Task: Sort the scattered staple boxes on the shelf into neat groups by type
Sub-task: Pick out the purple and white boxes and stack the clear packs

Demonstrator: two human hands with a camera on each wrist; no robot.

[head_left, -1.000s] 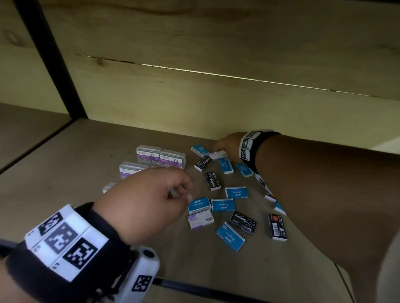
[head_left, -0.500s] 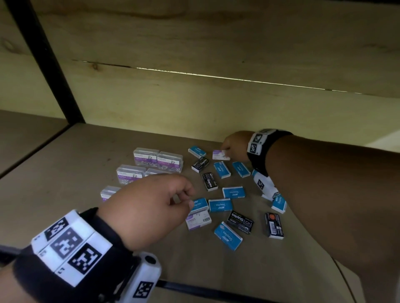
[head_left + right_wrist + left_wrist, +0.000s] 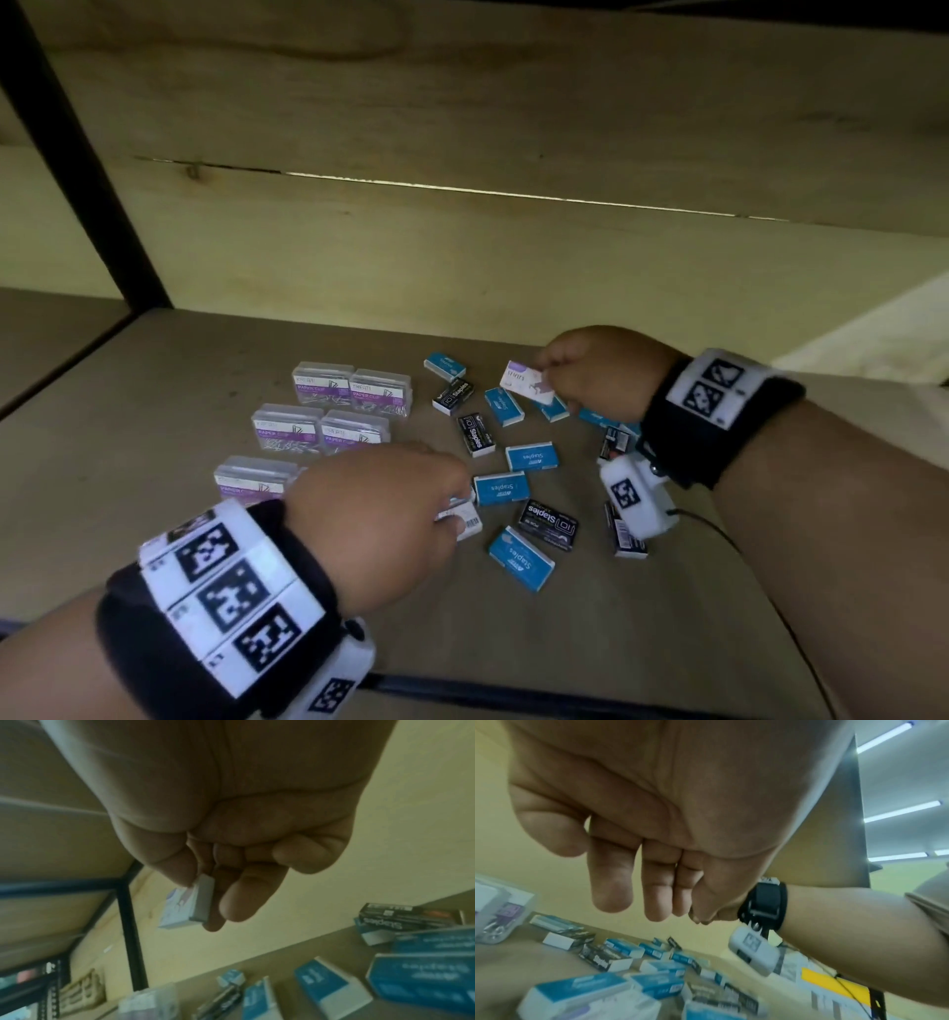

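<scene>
Small staple boxes lie scattered on the wooden shelf [image 3: 154, 411]: several blue ones [image 3: 531, 456], several black ones [image 3: 548, 518] and a white one [image 3: 464, 519]. My right hand [image 3: 552, 380] is at the back of the pile and pinches a white and purple box [image 3: 526, 388] between thumb and fingers, tilted and off the shelf. The right wrist view shows that box [image 3: 187, 906] in my right hand [image 3: 205, 898]. My left hand [image 3: 457, 506] hovers over the white box. In the left wrist view my left hand [image 3: 639, 902] hangs relaxed and holds nothing.
Several clear paper clip boxes [image 3: 323, 383] stand grouped on the left of the pile. A wooden back panel [image 3: 513, 267] closes the shelf. A black upright post [image 3: 77, 154] stands at far left. A thin cable [image 3: 744, 565] runs along the right.
My right hand has picked the white and purple box up off the shelf and tilted it. My left hand has shifted slightly forward over the white box.
</scene>
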